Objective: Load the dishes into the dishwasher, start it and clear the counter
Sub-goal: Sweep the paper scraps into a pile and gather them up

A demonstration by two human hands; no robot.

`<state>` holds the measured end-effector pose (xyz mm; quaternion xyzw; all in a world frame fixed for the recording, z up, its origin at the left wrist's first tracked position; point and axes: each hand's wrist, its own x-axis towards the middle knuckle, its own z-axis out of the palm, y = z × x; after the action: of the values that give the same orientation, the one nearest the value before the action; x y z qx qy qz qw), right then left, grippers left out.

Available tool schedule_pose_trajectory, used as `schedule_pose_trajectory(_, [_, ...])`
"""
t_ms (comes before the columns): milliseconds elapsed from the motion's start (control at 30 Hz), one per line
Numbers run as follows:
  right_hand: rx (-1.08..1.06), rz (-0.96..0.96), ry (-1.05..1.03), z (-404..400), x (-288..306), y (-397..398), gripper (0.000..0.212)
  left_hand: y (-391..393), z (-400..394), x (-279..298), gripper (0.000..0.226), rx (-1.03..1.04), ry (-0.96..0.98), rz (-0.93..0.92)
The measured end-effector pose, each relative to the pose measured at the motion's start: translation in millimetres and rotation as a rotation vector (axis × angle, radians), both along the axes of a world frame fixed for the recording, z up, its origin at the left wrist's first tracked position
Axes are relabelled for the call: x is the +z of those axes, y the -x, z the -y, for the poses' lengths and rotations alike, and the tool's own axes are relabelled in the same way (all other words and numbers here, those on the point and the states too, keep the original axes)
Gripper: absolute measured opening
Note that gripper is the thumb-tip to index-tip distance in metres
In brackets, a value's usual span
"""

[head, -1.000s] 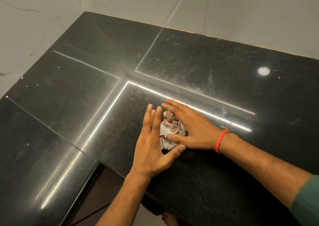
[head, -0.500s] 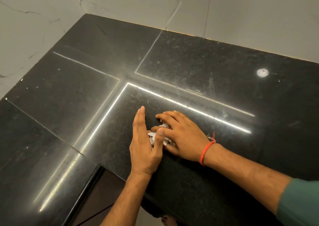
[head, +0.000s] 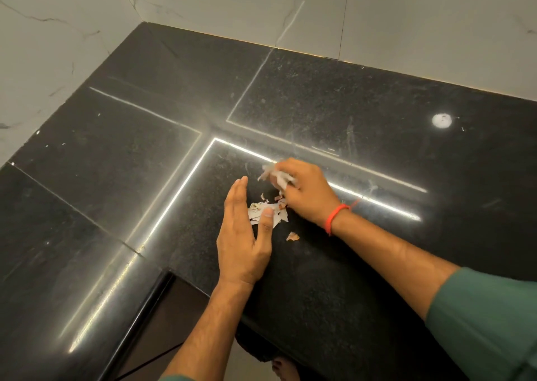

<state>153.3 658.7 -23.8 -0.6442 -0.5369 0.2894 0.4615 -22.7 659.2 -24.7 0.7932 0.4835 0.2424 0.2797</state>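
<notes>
Now my right hand (head: 305, 193) has lifted off the black polished stone bench (head: 334, 104) since half a second ago, its grip curled round a bunch of torn white paper scraps (head: 276, 174), where before it lay flat over the pile. My left hand (head: 241, 235) stays on edge, fingers straight, grip wide and holding nothing, thumb resting on the loose heap of white and reddish paper scraps (head: 268, 210) left on the bench between both hands. One stray torn scrap (head: 292, 236) now lies apart, just nearer me. Count: two hands, one heap, one held bunch, one stray piece, one red thread wristband (head: 334, 218) on the right wrist, one white round spot (head: 441, 120) far right on the bench.
</notes>
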Motion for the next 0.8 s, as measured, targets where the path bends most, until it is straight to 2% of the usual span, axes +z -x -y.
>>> schedule_pose_trajectory(100, [-0.027,-0.303,0.113,-7.1,7.8,-16.2,0.015,-2.5,0.4,-1.7,0.083,-0.092,-0.067,-0.188])
schedule_pose_trajectory(200, [-0.001,-0.460,0.107,-4.9,9.9,-23.4,0.017,-7.6,1.6,-1.8,0.101,-0.250,-0.117,-0.403])
schedule_pose_trajectory(300, [-0.006,-0.578,0.084,-3.9,11.4,-26.1,0.016,-12.3,0.7,-1.9,0.111,-0.310,-0.151,-0.484])
schedule_pose_trajectory(367, [-0.021,-0.740,0.059,-3.8,9.9,-27.8,0.013,-20.7,-1.3,-3.2,0.107,-0.328,-0.162,-0.487])
schedule_pose_trajectory(467, [-0.058,-0.987,0.054,-3.0,12.4,-30.2,0.010,-38.0,-0.4,-7.8,0.085,-0.365,-0.183,-0.437])
schedule_pose_trajectory(667, [-0.085,-1.117,0.051,-1.5,12.9,-34.4,0.014,-39.0,6.5,-9.7,0.057,-0.335,-0.183,-0.291])
schedule_pose_trajectory(800, [-0.102,-1.131,0.039,-0.5,8.0,-36.2,0.017,-30.5,14.1,-5.3,0.065,-0.274,-0.079,-0.164])
